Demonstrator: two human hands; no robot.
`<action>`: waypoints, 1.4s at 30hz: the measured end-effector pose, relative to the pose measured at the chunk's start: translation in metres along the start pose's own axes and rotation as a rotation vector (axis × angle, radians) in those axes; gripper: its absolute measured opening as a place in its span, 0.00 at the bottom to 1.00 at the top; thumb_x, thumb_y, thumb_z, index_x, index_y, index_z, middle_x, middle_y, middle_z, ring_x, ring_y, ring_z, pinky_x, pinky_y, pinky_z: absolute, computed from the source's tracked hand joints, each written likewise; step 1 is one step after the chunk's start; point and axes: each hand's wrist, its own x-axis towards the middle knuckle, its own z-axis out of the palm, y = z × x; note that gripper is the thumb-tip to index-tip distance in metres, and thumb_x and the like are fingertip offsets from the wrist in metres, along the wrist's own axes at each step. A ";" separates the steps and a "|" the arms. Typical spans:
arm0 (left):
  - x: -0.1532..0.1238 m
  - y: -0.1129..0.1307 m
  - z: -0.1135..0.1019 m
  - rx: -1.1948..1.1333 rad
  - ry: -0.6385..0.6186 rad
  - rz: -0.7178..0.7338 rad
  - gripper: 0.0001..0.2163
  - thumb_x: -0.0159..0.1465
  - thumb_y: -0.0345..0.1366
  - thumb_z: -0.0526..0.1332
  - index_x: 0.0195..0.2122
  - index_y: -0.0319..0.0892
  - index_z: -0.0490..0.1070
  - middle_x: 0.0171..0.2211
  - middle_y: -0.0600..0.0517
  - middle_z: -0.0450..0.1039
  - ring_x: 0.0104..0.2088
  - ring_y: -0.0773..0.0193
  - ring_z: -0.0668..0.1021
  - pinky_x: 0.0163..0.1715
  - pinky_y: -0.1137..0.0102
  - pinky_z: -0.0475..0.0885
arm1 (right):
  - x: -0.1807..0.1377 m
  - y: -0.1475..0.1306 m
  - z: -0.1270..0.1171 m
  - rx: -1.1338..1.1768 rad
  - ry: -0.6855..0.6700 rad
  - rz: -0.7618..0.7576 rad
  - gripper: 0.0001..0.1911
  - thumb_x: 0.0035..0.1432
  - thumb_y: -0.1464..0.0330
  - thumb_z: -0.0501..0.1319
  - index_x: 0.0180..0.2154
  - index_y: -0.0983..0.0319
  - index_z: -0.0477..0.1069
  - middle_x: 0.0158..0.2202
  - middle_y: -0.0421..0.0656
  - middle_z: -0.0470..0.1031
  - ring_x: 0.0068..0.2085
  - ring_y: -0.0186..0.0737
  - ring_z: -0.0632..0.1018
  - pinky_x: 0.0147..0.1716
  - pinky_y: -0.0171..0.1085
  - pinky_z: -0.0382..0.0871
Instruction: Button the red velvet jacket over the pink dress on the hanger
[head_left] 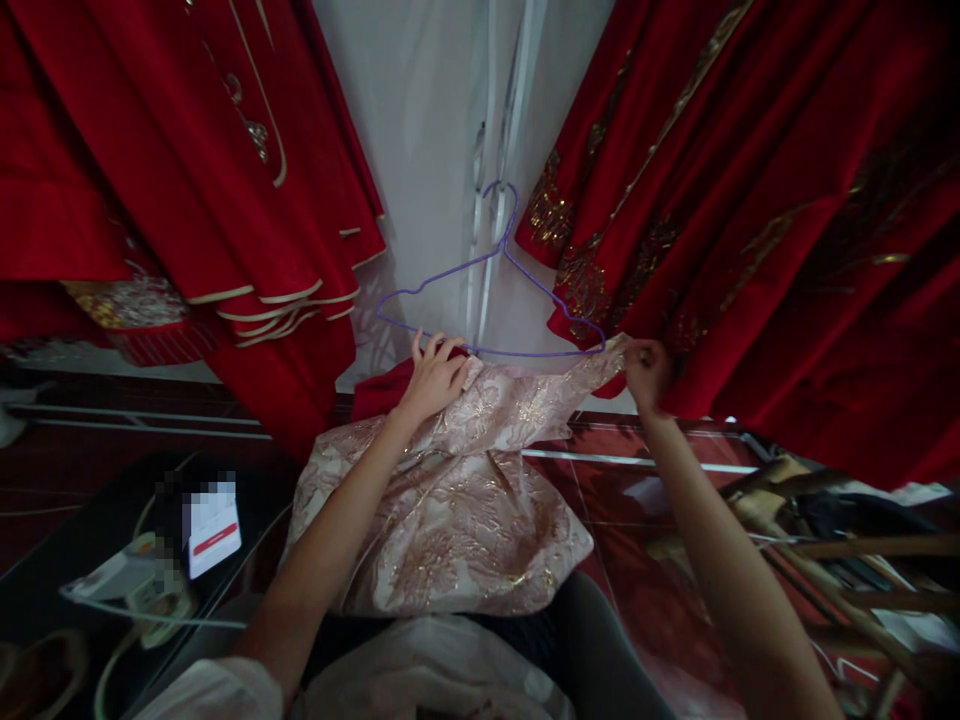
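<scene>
A pale pink brocade dress [472,520] with gold floral patterning lies bunched over my lap. Just above its top edge is a purple wire hanger [442,272], hook upward; its right corner meets the narrow upper part of the dress. My left hand [439,378] lies over the dress's upper edge, at the hanger's bottom bar, with its fingers bent; whether it also grips the bar is hard to tell. Out to the right, my right hand [646,372] pinches the end of the narrow strip of dress fabric and draws it sideways, slightly blurred.
Red drapes of embroidered cloth hang on the left [300,220] and on the right [750,220], before a pale wall [420,120]. At lower left, a dark surface [262,500] carries a phone [214,530] and cables. A wooden frame [862,548] with items stands at lower right.
</scene>
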 end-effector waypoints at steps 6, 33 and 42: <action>-0.003 0.009 0.001 0.011 0.040 -0.020 0.13 0.67 0.38 0.52 0.35 0.45 0.77 0.52 0.50 0.71 0.58 0.50 0.64 0.65 0.43 0.44 | 0.006 -0.012 0.001 -0.111 0.041 -0.041 0.05 0.52 0.64 0.52 0.29 0.58 0.61 0.31 0.47 0.73 0.35 0.43 0.75 0.41 0.42 0.70; -0.011 0.014 -0.018 -0.010 0.048 -0.099 0.14 0.68 0.38 0.50 0.35 0.44 0.76 0.54 0.49 0.70 0.59 0.48 0.63 0.62 0.42 0.44 | 0.009 -0.003 0.002 -0.068 0.098 -0.150 0.07 0.53 0.61 0.52 0.29 0.58 0.61 0.30 0.47 0.71 0.33 0.46 0.74 0.39 0.46 0.70; -0.006 0.024 0.006 -0.194 0.049 -0.158 0.14 0.69 0.43 0.50 0.38 0.47 0.75 0.51 0.51 0.72 0.57 0.53 0.65 0.57 0.50 0.57 | -0.003 -0.097 0.030 -0.028 -0.198 -0.375 0.13 0.62 0.57 0.54 0.36 0.59 0.70 0.31 0.41 0.74 0.31 0.38 0.74 0.32 0.35 0.67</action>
